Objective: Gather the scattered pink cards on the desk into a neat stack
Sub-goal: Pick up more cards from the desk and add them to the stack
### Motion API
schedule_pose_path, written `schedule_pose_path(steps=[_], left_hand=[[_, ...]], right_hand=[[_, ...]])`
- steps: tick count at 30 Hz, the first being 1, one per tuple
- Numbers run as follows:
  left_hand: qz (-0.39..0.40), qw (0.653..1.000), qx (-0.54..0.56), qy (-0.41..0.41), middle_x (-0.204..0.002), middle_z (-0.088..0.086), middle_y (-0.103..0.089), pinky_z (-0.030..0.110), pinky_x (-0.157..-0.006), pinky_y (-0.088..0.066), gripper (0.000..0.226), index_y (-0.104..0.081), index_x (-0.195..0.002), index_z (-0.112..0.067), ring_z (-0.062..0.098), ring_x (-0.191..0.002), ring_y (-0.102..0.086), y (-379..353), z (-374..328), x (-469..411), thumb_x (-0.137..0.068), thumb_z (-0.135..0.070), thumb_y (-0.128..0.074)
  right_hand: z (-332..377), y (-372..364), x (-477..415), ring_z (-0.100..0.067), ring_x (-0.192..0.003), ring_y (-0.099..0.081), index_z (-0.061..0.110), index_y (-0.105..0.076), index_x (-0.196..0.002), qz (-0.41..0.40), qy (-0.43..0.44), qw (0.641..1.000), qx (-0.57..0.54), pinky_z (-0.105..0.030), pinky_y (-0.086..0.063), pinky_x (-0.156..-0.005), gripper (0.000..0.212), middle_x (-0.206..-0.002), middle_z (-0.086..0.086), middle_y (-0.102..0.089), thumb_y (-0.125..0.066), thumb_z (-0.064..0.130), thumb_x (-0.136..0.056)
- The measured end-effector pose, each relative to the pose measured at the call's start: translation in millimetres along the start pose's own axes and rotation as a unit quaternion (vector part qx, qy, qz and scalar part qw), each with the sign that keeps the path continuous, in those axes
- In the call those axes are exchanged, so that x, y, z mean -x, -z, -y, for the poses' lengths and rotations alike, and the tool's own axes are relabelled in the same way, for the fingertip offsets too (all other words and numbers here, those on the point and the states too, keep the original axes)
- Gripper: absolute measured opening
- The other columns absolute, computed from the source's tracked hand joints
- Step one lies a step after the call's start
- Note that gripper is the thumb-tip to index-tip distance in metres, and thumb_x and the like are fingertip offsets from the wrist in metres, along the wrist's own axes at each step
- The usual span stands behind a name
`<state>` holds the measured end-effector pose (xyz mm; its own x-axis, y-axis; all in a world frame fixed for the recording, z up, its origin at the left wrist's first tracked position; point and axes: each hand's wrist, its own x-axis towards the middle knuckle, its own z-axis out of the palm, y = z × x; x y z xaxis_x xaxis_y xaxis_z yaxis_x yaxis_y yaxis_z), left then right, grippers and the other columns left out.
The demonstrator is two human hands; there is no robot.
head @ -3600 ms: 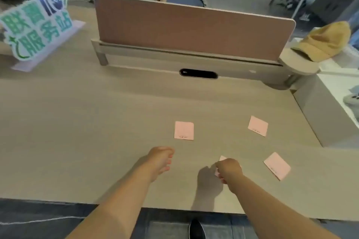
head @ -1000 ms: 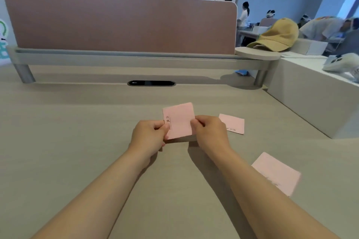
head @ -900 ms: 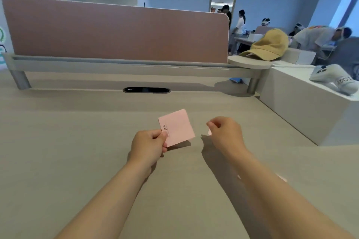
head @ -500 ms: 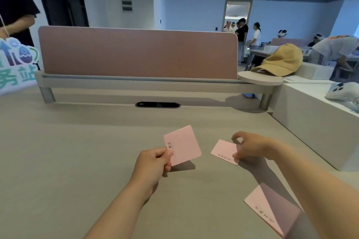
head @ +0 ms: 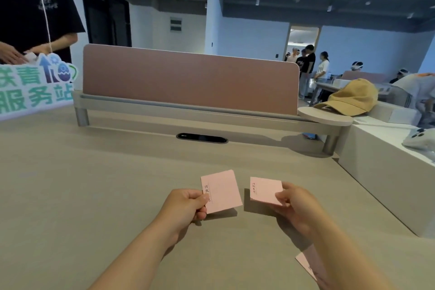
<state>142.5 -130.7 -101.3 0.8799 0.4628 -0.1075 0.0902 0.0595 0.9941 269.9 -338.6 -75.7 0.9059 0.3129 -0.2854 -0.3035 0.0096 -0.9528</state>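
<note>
My left hand [head: 186, 205] pinches the left edge of a small held stack of pink cards [head: 222, 190], lifted a little above the desk [head: 94, 183]. My right hand [head: 295, 207] grips another pink card [head: 264, 190] by its right edge, raised just right of the held stack, with a small gap between them. A third pink card [head: 309, 261] lies flat on the desk at the lower right, partly hidden under my right forearm.
A pink divider panel [head: 190, 82] on a grey rail runs across the back of the desk, with a black cable slot [head: 202, 138] before it. A tan cap [head: 350, 97] and white cabinet [head: 386, 167] stand right. A green sign [head: 35, 85] and a person stand left.
My right hand has picked the card up off the desk and brought it left toward the cards in my left hand. The camera has tilted upward.
</note>
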Motion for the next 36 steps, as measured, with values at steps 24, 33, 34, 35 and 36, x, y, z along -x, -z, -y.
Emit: schedule_pose_path(steps=[24, 33, 34, 35, 36], left_hand=[[0.040, 0.998, -0.014, -0.036, -0.054, 0.003, -0.052, 0.026, -0.050, -0.045, 0.025, -0.072, -0.072, -0.007, 0.012, -0.044, -0.047, -23, 0, -7, -0.090, -0.009, -0.056], [0.068, 0.993, -0.072, -0.057, -0.054, 0.003, -0.053, 0.021, -0.047, -0.040, 0.019, -0.076, -0.084, -0.003, 0.011, -0.044, -0.042, -27, -1, -4, -0.089, -0.009, -0.058], [0.068, 0.994, -0.070, -0.056, -0.052, 0.001, -0.054, 0.021, -0.046, -0.039, 0.019, -0.077, -0.085, -0.006, 0.010, -0.044, -0.042, -27, -1, -2, -0.089, -0.009, -0.059], [0.070, 0.993, -0.072, -0.056, -0.051, 0.000, -0.055, 0.021, -0.045, -0.039, 0.018, -0.077, -0.085, -0.007, 0.010, -0.043, -0.042, -28, -2, -1, -0.089, -0.010, -0.059], [0.071, 0.993, -0.078, -0.058, -0.051, -0.001, -0.055, 0.021, -0.045, -0.040, 0.019, -0.078, -0.084, -0.009, 0.011, -0.043, -0.042, -28, -2, 0, -0.088, -0.010, -0.060]], right_hand=[[-13, -28, 16, -0.012, -0.074, -0.062, 0.021, -0.064, -0.086, -0.109, 0.233, 0.948, 0.187, -0.030, -0.047, -0.058, 0.012, -0.079, 0.002, -0.068, -0.054, 0.016, -0.088], [-18, -39, 15, -0.015, -0.083, -0.062, 0.012, -0.074, -0.089, -0.083, 0.339, 0.894, 0.282, -0.025, -0.050, -0.075, 0.010, -0.084, 0.004, -0.067, -0.068, 0.012, -0.082], [-19, -41, 15, -0.013, -0.081, -0.062, 0.012, -0.075, -0.089, -0.082, 0.349, 0.889, 0.284, -0.019, -0.049, -0.073, 0.010, -0.083, 0.005, -0.066, -0.069, 0.012, -0.081], [-20, -43, 15, -0.009, -0.078, -0.062, 0.012, -0.074, -0.089, -0.083, 0.356, 0.887, 0.282, -0.010, -0.045, -0.069, 0.010, -0.082, 0.006, -0.066, -0.070, 0.012, -0.080], [-20, -44, 15, -0.006, -0.075, -0.060, 0.011, -0.074, -0.090, -0.085, 0.360, 0.887, 0.276, -0.003, -0.042, -0.065, 0.011, -0.081, 0.007, -0.065, -0.070, 0.011, -0.080]])
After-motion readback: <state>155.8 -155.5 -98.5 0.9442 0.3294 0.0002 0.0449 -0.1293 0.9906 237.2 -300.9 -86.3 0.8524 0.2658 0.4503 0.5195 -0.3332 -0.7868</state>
